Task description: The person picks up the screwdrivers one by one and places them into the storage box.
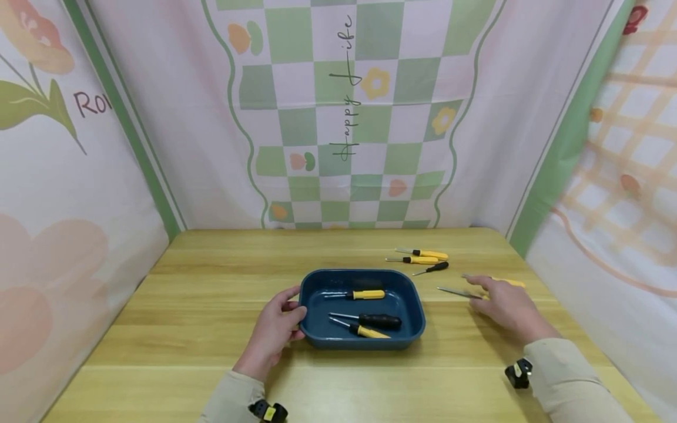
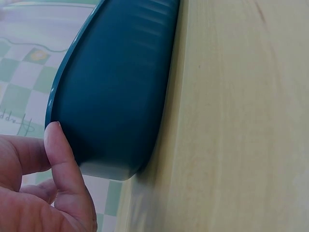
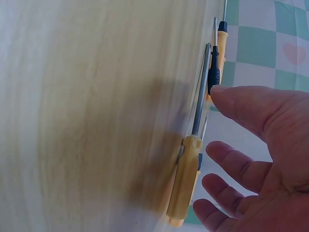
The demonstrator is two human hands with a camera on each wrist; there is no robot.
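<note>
My left hand (image 1: 276, 326) grips the left end of a dark blue rectangular tray (image 1: 328, 343), thumb on the outer side at the rim. Inside the tray lie a black-handled screwdriver (image 1: 379, 321) and two yellow-handled ones, one toward the back (image 1: 367, 295) and one toward the front (image 1: 370, 332). On the right, my right hand (image 1: 505, 302) hovers over a yellow-handled screwdriver (image 3: 181, 179), fingers spread and holding nothing. In the head view the hand hides most of its handle. Another yellow-handled screwdriver (image 1: 512, 282) lies just behind that hand, partly covered.
Behind the tray to the right lie two more yellow-handled screwdrivers, one farther back (image 1: 433, 255) and one nearer (image 1: 423, 260), plus a small black screwdriver (image 1: 438, 267). Patterned cloth (image 1: 296, 194) hangs around the wooden table (image 1: 211, 282) at the back and sides.
</note>
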